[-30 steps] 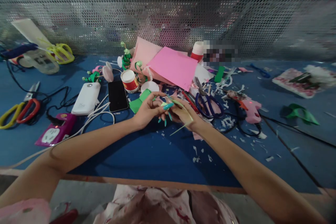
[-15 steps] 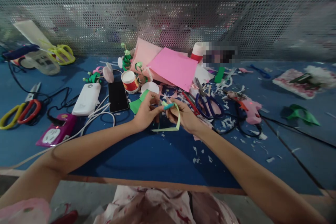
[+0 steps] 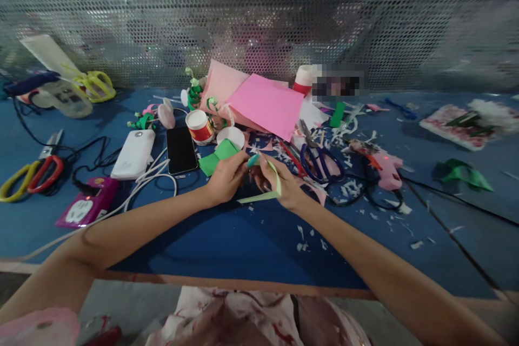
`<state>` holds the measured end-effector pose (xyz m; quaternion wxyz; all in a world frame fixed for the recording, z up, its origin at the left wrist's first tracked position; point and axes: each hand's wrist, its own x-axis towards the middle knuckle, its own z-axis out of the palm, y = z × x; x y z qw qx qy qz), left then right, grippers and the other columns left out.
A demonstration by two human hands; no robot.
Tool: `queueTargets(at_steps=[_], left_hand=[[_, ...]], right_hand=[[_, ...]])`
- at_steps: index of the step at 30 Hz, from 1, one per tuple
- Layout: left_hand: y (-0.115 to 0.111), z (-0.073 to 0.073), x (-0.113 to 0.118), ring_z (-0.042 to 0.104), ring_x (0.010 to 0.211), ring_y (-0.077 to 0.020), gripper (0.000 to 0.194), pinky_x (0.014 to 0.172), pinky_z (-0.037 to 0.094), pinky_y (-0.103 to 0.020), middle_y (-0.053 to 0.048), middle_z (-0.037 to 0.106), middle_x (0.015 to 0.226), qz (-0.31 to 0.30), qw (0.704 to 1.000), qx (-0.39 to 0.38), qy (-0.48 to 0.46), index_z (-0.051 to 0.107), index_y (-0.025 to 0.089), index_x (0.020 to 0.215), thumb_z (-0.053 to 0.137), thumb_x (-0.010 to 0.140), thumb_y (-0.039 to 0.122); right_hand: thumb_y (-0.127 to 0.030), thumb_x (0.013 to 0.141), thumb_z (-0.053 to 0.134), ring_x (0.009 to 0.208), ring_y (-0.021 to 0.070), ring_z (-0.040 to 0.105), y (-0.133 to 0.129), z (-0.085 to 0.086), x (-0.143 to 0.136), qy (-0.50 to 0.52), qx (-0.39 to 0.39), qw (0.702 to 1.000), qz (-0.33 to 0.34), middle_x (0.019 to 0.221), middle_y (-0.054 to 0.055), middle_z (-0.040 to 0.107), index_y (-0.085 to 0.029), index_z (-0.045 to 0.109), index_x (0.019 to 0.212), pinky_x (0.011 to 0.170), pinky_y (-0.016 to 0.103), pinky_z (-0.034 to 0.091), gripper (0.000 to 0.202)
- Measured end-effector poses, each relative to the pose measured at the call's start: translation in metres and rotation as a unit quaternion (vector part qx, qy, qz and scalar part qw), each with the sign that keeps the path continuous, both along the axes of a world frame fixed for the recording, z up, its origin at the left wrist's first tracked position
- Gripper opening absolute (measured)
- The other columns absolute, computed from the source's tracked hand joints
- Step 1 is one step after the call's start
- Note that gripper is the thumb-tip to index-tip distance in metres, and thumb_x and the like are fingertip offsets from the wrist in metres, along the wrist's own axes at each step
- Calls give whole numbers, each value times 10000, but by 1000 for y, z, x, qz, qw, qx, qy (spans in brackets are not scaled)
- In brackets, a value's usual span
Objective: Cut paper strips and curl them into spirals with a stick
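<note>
My left hand (image 3: 227,177) is closed, with a short teal stick-like piece (image 3: 252,160) at its thumb and fingertips. My right hand (image 3: 279,181) pinches a pale green paper strip (image 3: 259,198), which loops over the fingers and bends back with its free end pointing left. Both sets of fingertips nearly meet above the blue table (image 3: 227,248); the exact contact between stick and strip is hidden. Just beyond my left hand lies a folded green paper piece (image 3: 221,155), beside a white disc (image 3: 231,137).
Navy-handled scissors (image 3: 320,159) and a pink glue gun (image 3: 387,170) lie right, among paper scraps. Pink sheets (image 3: 267,105) stand behind. Leftward are a phone (image 3: 181,150), a white power bank (image 3: 133,154), a purple socket block (image 3: 87,203), cables and red-yellow scissors (image 3: 34,175).
My left hand has shifted slightly, and the teal piece has tilted upward and moved a little left. My right fingers have curled inward, with the strip still in them.
</note>
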<state>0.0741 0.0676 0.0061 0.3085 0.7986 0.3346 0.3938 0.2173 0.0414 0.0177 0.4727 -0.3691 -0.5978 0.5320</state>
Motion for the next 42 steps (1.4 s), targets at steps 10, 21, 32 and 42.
queueTargets(at_steps=[10,21,32,42], left_hand=[[-1,2,1,405,365,-41,332,394,319,-163,60,439,444,-41,991,-99,-76,397,167,667,335,881,414],[4,-5,5,413,362,-41,376,359,339,-175,62,404,494,-57,956,-218,-186,398,172,685,441,794,529],[1,2,5,452,400,-37,358,401,361,-174,58,454,536,-34,957,-220,-185,403,168,687,459,794,505],[-1,3,7,437,375,-33,369,370,315,-172,66,448,516,-51,939,-260,-220,401,165,684,495,771,511]], right_hand=[[-582,787,421,412,78,317,4,-6,2,-46,5,993,-111,489,-58,346,-204,424,642,398,242,263,405],[-452,861,391,437,87,371,3,-2,5,-94,52,993,-54,529,-32,409,-198,424,645,422,245,288,336],[-451,882,335,436,86,361,0,0,4,-171,98,978,-74,516,-41,389,-197,393,651,461,251,291,348],[-428,885,349,515,105,383,2,-4,2,-133,104,982,-79,625,-15,443,-202,448,744,491,261,314,284]])
